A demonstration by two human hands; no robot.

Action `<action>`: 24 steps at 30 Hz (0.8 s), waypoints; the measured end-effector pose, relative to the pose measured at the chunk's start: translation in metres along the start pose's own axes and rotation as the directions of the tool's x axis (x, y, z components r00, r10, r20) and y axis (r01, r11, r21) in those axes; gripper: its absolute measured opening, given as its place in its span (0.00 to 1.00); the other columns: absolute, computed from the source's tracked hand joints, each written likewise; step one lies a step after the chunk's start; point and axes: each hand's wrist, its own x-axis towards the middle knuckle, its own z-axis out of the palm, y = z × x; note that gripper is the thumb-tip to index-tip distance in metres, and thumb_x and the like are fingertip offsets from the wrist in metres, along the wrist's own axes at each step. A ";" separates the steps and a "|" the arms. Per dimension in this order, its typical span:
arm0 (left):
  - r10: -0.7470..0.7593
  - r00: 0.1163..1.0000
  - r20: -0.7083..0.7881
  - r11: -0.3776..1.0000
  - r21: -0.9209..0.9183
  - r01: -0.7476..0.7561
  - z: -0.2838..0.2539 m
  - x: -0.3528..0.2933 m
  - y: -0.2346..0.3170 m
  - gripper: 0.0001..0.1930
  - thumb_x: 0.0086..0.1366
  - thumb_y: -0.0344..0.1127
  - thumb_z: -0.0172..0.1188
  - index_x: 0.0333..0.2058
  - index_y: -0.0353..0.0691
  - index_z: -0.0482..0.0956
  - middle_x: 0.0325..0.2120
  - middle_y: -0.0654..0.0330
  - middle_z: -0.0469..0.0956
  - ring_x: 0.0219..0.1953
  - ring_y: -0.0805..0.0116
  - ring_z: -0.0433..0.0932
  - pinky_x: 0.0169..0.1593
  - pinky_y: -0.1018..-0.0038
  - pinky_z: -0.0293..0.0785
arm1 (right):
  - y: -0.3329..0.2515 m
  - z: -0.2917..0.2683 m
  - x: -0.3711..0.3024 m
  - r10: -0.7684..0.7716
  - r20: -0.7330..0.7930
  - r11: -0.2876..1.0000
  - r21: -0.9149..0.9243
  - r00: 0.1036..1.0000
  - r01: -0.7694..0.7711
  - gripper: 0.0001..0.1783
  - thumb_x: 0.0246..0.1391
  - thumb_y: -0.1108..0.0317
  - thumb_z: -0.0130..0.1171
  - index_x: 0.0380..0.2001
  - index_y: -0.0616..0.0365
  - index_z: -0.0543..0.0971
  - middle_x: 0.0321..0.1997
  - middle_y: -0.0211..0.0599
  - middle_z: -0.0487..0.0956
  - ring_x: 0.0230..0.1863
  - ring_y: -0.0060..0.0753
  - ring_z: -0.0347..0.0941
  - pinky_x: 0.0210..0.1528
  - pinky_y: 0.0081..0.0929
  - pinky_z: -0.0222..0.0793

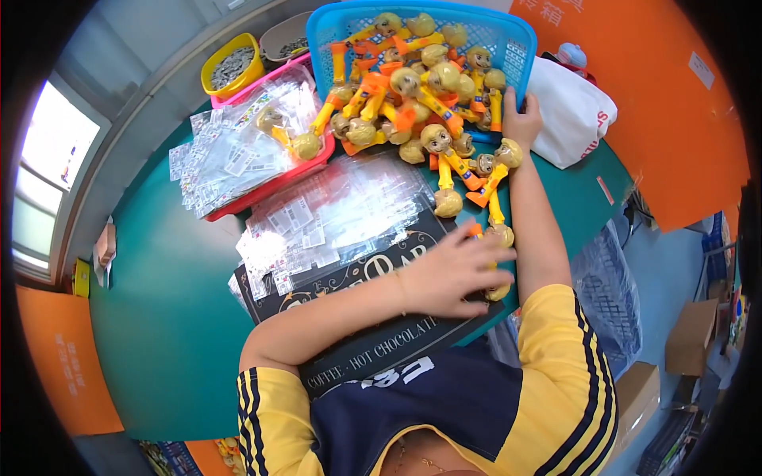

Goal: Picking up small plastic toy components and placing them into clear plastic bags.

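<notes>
My left hand [460, 270] reaches across the dark printed board [373, 349]. Its fingers are spread and bent over toy figures [498, 235] with blond heads and orange and yellow bodies at the board's right edge; the fingers partly hide them. At the far right, my right hand [522, 119] is closed round the front right corner of a blue plastic basket [520, 47]. The tilted basket holds many similar figures [436, 79]. Several more [444, 163] spill from its low front side toward my right forearm.
Clear printed bags [317, 214] lie on the board, and more fill a red tray [266, 190] at left. A yellow bin [255, 67] of small grey pieces stands behind. A white bag [567, 111] sits right of the basket on the green table [167, 317].
</notes>
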 end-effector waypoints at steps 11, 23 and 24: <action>0.015 0.998 -0.058 0.903 0.430 0.011 0.026 0.019 -0.055 0.23 0.59 0.35 0.51 0.54 0.59 0.66 0.57 0.61 0.63 0.63 0.59 0.59 0.61 0.47 0.53 | 0.006 -0.005 0.008 -0.011 0.038 0.988 0.152 0.999 0.005 0.20 0.56 0.53 0.56 0.27 0.62 0.79 0.20 0.38 0.75 0.22 0.25 0.69 0.27 0.25 0.65; -0.247 0.811 -0.531 0.917 0.142 0.372 -0.041 -0.034 -0.051 0.09 0.49 0.29 0.60 0.33 0.43 0.76 0.37 0.60 0.76 0.42 0.59 0.74 0.46 0.65 0.70 | -0.028 -0.019 0.044 -0.240 -0.109 0.963 0.099 0.965 0.250 0.11 0.52 0.61 0.60 0.31 0.59 0.78 0.29 0.31 0.77 0.29 0.22 0.71 0.29 0.21 0.65; -0.369 0.777 -0.510 0.851 0.150 0.503 -0.053 -0.045 -0.059 0.11 0.50 0.28 0.59 0.35 0.42 0.76 0.38 0.59 0.76 0.43 0.60 0.74 0.46 0.65 0.70 | -0.043 -0.022 0.047 -0.226 -0.104 0.967 0.100 0.969 0.236 0.09 0.52 0.64 0.61 0.32 0.57 0.78 0.32 0.29 0.78 0.31 0.21 0.71 0.30 0.20 0.64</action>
